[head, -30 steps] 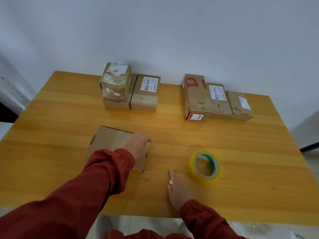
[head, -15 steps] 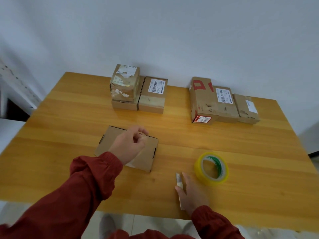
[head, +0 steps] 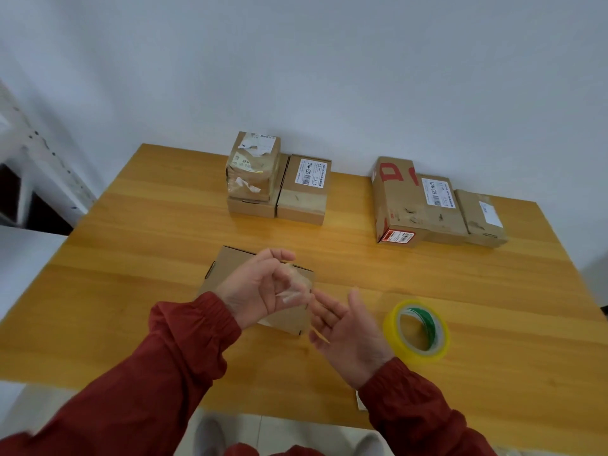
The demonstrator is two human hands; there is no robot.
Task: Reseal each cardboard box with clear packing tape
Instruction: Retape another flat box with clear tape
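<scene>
A flat brown cardboard box [head: 230,265] lies on the wooden table [head: 138,258] in front of me. My left hand [head: 253,291] is raised just above the box, its fingers curled and pinching a crumpled strip of clear tape [head: 293,288]. My right hand [head: 348,330] hovers beside it with the palm turned up and the fingers straight, their tips close to the strip. Whether they touch it is lost in blur. The yellow-tinted roll of packing tape [head: 418,332] lies flat on the table to the right of my right hand.
Two groups of boxes stand along the back edge: a stacked pair [head: 253,172] and a labelled box [head: 304,190] on the left, three boxes [head: 437,205] on the right. A small pale tool [head: 359,402] peeks out at the near edge under my right sleeve.
My left hand lifted off the box with the tape strip in its fingers. My right hand left the small tool on the table and rose toward the left hand, palm up.
</scene>
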